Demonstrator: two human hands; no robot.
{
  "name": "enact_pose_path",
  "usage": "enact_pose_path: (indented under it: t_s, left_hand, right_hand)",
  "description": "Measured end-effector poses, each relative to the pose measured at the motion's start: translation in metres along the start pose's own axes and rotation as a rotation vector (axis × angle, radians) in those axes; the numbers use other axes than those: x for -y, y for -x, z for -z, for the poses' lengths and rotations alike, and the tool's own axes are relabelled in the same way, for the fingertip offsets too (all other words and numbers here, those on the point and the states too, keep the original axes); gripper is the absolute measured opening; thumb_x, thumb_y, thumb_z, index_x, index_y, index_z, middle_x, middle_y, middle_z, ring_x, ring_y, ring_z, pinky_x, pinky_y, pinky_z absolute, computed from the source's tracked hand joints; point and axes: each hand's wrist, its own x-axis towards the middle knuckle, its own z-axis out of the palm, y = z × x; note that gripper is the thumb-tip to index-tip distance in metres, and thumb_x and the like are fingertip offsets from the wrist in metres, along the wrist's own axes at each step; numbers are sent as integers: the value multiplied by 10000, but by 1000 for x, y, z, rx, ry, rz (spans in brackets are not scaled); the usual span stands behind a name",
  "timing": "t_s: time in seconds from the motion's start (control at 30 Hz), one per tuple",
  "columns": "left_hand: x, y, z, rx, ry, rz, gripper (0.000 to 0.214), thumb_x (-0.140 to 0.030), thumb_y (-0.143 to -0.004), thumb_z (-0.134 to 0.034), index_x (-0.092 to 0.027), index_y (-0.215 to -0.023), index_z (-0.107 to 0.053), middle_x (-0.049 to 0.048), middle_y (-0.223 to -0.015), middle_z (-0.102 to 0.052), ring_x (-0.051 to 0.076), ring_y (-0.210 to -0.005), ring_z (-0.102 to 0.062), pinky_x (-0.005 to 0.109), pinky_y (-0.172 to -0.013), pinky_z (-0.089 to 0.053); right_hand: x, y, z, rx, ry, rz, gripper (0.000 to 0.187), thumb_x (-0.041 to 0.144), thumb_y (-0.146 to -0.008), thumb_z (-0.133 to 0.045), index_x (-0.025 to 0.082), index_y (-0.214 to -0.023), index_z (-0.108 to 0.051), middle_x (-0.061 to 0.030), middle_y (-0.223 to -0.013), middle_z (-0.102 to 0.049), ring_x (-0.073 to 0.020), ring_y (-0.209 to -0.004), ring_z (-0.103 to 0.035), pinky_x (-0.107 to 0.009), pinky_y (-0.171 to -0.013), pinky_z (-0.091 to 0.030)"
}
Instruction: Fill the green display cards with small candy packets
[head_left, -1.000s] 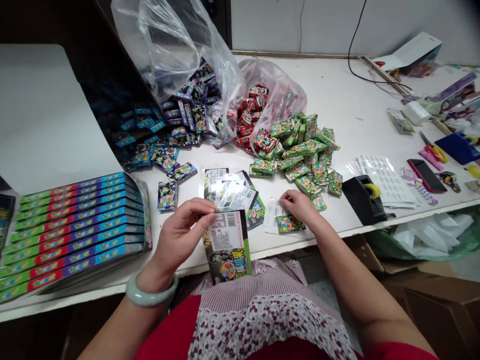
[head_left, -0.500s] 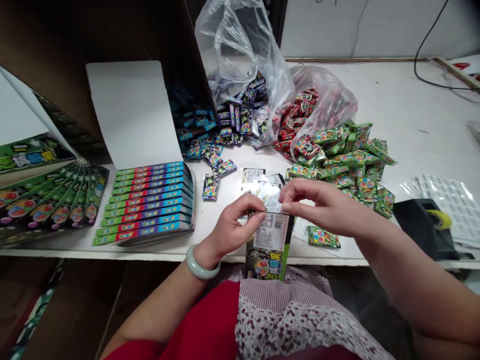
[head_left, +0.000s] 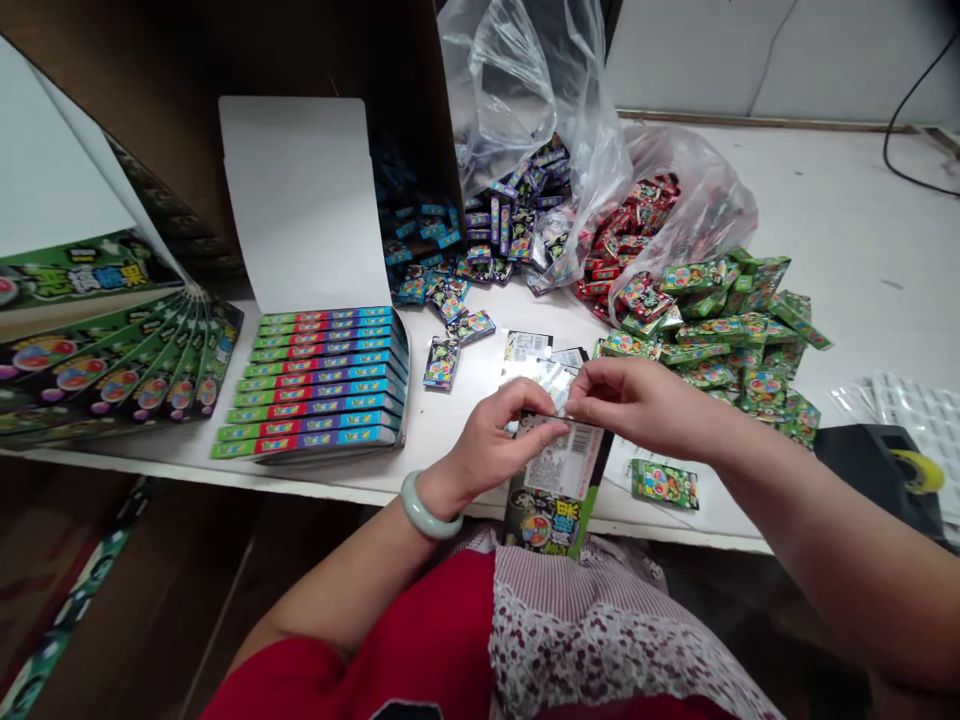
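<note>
A black-and-green printed carton [head_left: 555,500], with a barcode and a white text panel on the face toward me, stands tilted against the table's front edge at my lap. My left hand [head_left: 502,440], a pale green bangle on its wrist, pinches the carton's upper edge between thumb and fingers. Thumb and fingertips of my right hand [head_left: 630,400] are pressed together at the same edge, close to the left fingertips; what they pinch is too small to make out. Shiny clear film and printed cards [head_left: 529,346] lie just behind the hands.
An opened display box [head_left: 311,385] holds rows of striped packs at left, beside fanned green cartons [head_left: 112,370]. Behind are purple boxes [head_left: 521,230], bagged red boxes [head_left: 630,230] and a green pile [head_left: 739,330]. A tape dispenser [head_left: 877,470] sits right; one green box [head_left: 665,484] lies near the edge.
The view has turned slightly left, so the scene sits further right. My right fingertips have come closer to my left ones along the carton's edge.
</note>
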Motion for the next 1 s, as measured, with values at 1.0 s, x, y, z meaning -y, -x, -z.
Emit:
enact_pose_path:
  t_s: [1.0]
  left_hand:
    - [63, 40, 36, -701, 131, 626, 466, -335, -649, -749, -208, -1015, -489, 32, -997, -604, 181, -939, -616, 312, -828, -506]
  right_hand:
    - [-165, -28, 40, -629, 602, -66, 211, 289, -848, -618, 182, -1026, -654, -158, -1130, -659, -340, -1170, -457, -493, -990, -269]
